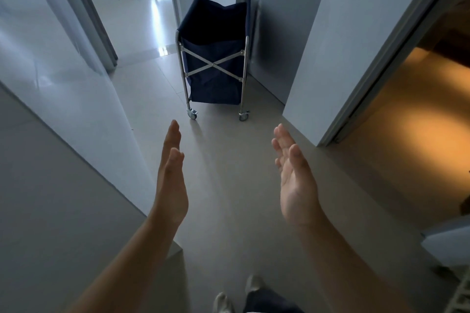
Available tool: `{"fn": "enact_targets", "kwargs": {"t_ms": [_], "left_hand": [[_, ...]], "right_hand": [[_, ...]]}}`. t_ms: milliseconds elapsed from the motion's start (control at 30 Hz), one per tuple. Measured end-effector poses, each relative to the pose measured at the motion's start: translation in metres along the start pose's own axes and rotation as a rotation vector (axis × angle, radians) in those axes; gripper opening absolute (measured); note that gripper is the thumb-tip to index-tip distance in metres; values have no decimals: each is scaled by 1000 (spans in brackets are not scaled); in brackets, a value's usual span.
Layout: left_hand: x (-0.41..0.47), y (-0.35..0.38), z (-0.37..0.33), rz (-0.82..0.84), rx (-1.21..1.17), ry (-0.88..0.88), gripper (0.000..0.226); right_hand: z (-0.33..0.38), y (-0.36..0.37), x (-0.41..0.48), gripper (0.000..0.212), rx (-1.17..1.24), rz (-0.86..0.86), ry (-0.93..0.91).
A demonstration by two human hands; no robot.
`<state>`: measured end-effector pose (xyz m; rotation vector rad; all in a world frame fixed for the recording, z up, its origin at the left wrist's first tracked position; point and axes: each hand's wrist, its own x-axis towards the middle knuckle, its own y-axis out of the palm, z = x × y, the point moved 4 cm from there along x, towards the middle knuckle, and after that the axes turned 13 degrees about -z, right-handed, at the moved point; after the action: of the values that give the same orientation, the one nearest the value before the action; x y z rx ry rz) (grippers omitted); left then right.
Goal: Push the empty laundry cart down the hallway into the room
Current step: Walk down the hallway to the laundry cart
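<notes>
A laundry cart (213, 76) stands ahead of me in the hallway, a navy cloth bag on a chrome frame with crossed braces and small caster wheels. Its bag looks empty from here. My left hand (171, 175) reaches forward, flat and edge-on, fingers straight, holding nothing. My right hand (295, 178) is stretched out beside it, palm turned inward, fingers apart and empty. Both hands are well short of the cart, with bare floor between them and its wheels.
A white wall (66, 89) runs along the left. Beyond the cart a doorway (142, 2) leads into a bright room. A grey door (279, 20) stands right of the cart. An open doorway (412, 114) with warm orange light lies to the right. My feet (239, 295) show below.
</notes>
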<state>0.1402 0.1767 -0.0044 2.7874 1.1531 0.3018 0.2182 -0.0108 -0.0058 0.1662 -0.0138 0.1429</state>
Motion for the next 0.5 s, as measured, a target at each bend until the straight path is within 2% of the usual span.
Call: {"fn": "enact_targets", "kwargs": {"t_ms": [333,500], "left_hand": [[64,22,16,-25,38,5,100],[107,37,23,-45,39,0,99]], "right_hand": [[-14,24,69,95,19,21,18],[-18,38,116,89,30,48,36]]}}
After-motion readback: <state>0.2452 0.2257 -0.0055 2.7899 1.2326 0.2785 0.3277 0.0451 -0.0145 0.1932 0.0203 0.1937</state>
